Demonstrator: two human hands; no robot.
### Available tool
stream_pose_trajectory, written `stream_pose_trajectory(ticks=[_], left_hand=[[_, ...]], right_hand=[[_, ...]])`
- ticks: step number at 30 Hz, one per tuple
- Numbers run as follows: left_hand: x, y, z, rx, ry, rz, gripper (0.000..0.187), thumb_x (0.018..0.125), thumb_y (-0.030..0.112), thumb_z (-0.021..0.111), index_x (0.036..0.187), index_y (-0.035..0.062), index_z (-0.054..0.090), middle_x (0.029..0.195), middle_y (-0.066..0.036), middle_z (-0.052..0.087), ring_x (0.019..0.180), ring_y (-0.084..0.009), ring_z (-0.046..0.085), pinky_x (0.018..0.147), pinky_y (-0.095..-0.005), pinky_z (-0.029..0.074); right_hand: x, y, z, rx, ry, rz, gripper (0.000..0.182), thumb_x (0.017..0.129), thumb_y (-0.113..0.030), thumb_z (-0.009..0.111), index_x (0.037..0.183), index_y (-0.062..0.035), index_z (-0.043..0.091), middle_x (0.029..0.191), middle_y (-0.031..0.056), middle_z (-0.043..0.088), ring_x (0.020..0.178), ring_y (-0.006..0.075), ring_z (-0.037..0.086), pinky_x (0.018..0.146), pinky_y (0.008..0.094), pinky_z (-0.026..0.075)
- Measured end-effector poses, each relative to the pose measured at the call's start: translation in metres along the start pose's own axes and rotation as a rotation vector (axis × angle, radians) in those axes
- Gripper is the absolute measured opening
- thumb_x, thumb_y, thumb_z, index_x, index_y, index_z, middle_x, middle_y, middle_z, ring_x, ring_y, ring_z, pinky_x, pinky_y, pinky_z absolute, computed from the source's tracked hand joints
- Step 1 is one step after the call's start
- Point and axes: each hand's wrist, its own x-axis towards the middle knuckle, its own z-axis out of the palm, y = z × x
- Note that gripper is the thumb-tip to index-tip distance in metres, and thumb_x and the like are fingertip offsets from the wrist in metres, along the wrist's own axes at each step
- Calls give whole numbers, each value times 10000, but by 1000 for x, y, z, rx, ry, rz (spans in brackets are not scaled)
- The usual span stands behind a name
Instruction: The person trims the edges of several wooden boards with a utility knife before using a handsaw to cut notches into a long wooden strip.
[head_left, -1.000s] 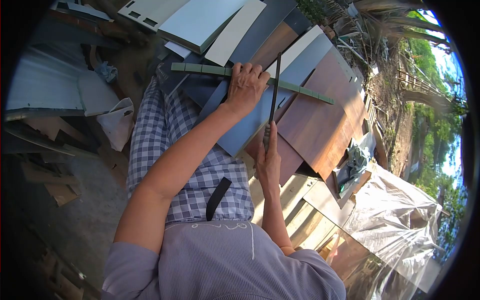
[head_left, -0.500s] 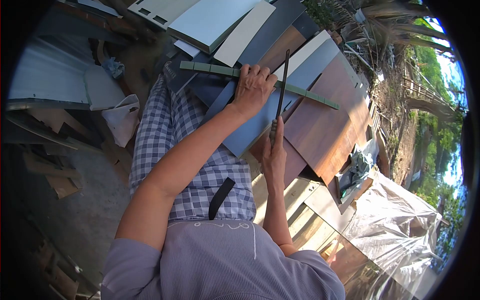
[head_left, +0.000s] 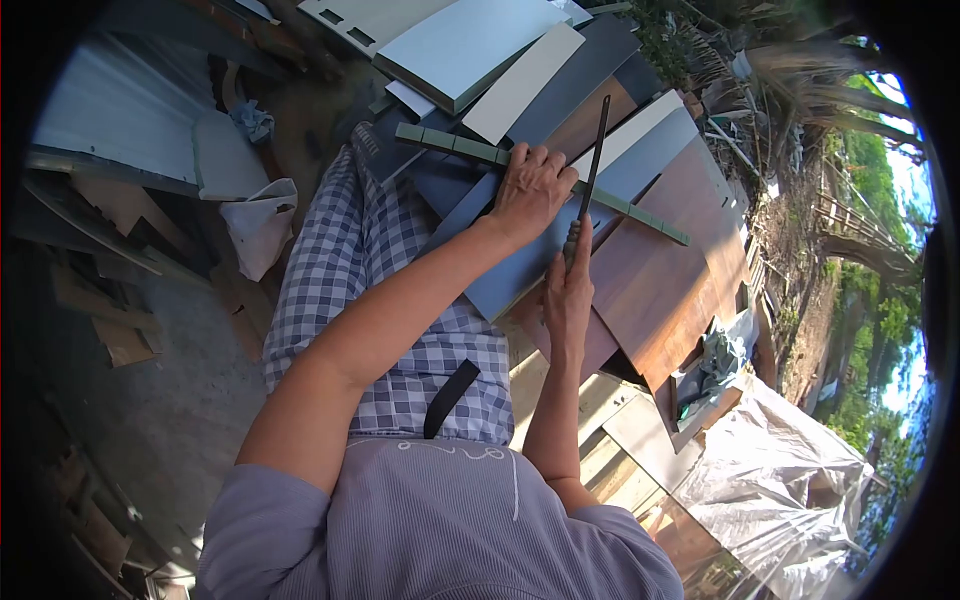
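My left hand (head_left: 532, 192) is closed over a long green strip (head_left: 452, 144), near its middle, with the knuckles up. Dark lines cross the strip at intervals along its length. My right hand (head_left: 568, 300) grips the ridged handle of a long thin-bladed tool (head_left: 601, 140). Its dark narrow blade points away from me and crosses the strip in this view, just right of my left fingers. Below both hands lie overlapping boards, among them a blue-grey board (head_left: 507, 285) by my lap and a brown wood-grain board (head_left: 655, 255) to the right.
White and grey panels (head_left: 470, 45) are stacked at the far side. A crumpled grey cloth (head_left: 722, 358) lies at the right, beyond clear plastic sheeting (head_left: 775, 455). At the left hangs a whitish bag (head_left: 258, 230) beside a large grey sheet (head_left: 125, 120). Trees stand at the far right.
The view has shifted, so most things sit slightly further right. The blade still crosses the strip beside my left hand, and both grips are unchanged.
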Motion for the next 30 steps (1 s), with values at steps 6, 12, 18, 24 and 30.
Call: stream_pose_trajectory(ticks=[6, 12, 18, 24, 30], left_hand=[[-1, -1, 5, 11, 112, 39, 73, 798, 155, 643, 839, 96, 649, 831, -43, 572, 863, -205, 534, 830, -368, 356], [-1, -1, 7, 5, 140, 39, 51, 796, 144, 636, 811, 96, 642, 830, -45, 573, 855, -204, 534, 826, -366, 356], [-1, -1, 4, 25, 27, 1, 201, 761, 200, 727, 916, 109, 638, 901, -41, 576, 922, -214, 536, 865, -381, 356], [-2, 0, 6, 19, 41, 8, 203, 761, 206, 728, 915, 109, 637, 912, -38, 572, 930, -213, 535, 873, -382, 355], [-1, -1, 7, 42, 26, 8, 204, 756, 208, 733, 910, 116, 636, 911, -38, 571, 930, -212, 536, 873, -382, 354]], right_hand=[[-51, 20, 0, -74, 30, -119, 601, 959, -101, 424, 1497, -264, 210, 1260, 235, 560, 1030, 306, 636, 850, 398, 482], [-44, 20, -1, -49, -15, -17, 598, 961, -108, 431, 1497, -261, 214, 1138, 197, 617, 767, 242, 655, 694, 377, 510], [-5, 25, 6, -87, 77, -169, 598, 970, -127, 439, 1503, -263, 207, 759, 85, 587, 542, 119, 514, 509, 311, 457], [-39, 34, 3, -52, 30, -109, 597, 966, -117, 421, 1506, -249, 203, 715, 74, 552, 537, 121, 512, 503, 305, 449], [-54, 6, -5, 22, -88, 85, 568, 970, -118, 412, 1491, -204, 201, 1299, 233, 534, 1151, 419, 539, 881, 451, 468]])
